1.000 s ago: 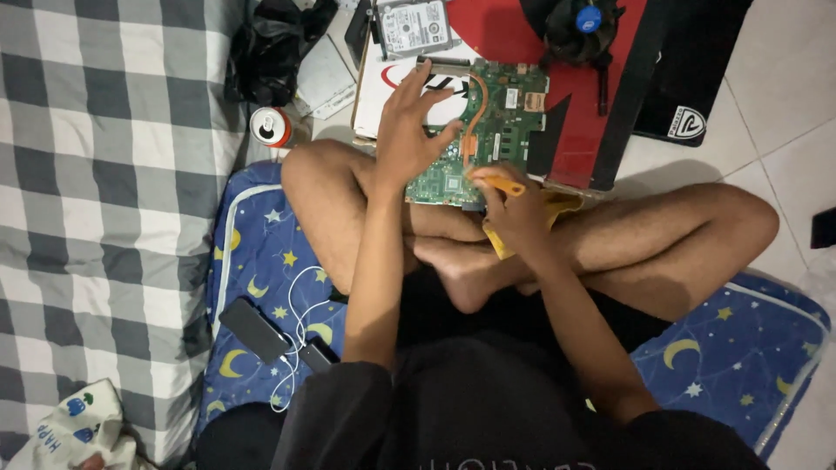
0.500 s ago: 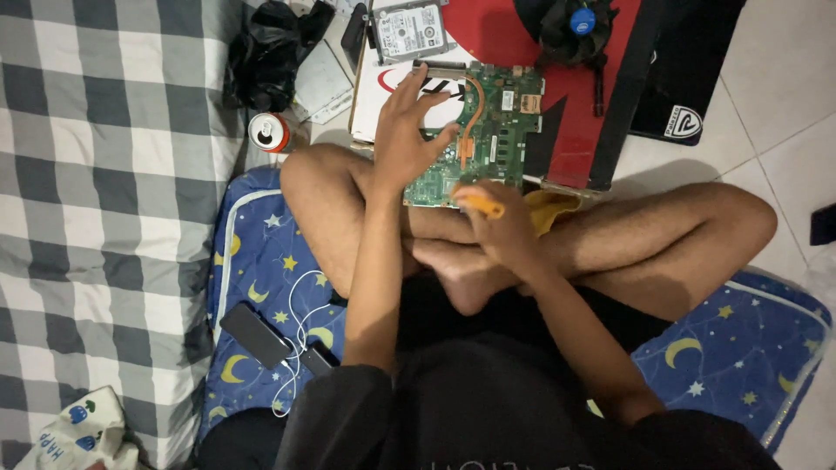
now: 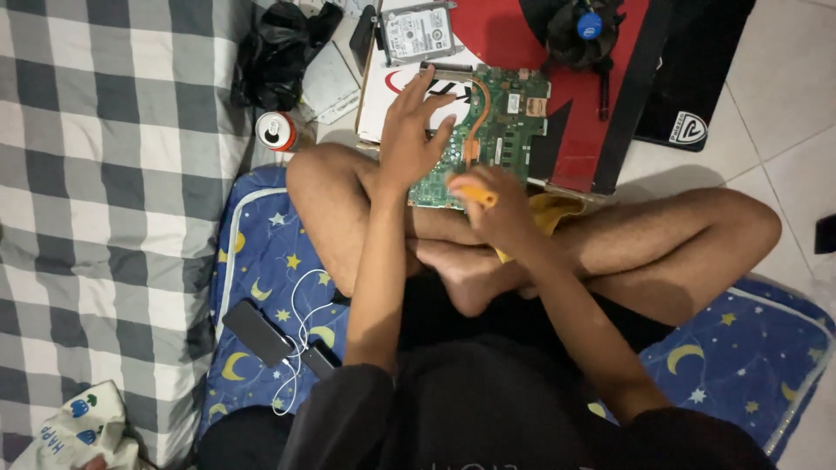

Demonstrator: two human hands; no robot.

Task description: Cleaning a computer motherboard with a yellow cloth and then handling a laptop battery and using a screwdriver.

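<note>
Here, going from largest to smallest. The grey-and-white checked bedcover (image 3: 96, 174) is filling the left side of the view. The blue quilted mat with yellow moons and stars (image 3: 261, 261) is lying on the pale tiled floor (image 3: 784, 96), and the person is sitting cross-legged on it. The flat red-and-white cardboard box (image 3: 601, 113) is lying on the floor ahead of the knees, just beyond the board.

The green rectangular circuit board with a copper heat pipe (image 3: 501, 122) is resting partly on that box and partly against the shins. Its long axis is running away from the person, tilted slightly rightward; the copper pipe is curving along the same line.

The left hand (image 3: 409, 130) is pressing flat on the board's left half, fingers spread wide, holding nothing. The right hand (image 3: 496, 209) is keeping a closed grip on the orange-handled screwdriver (image 3: 475, 193), at the board's near edge. The handle is pointing left and slightly away; the tip is hidden, so its exact contact is not readable.

Judgement: the step in hand is working a fastener at the near edge while the board is being steadied. The next move is calling for steady downward pressure and an unmoving board.

A silver hard-drive case (image 3: 416, 30) and a red drink can (image 3: 275, 130) are lying nearby.
</note>
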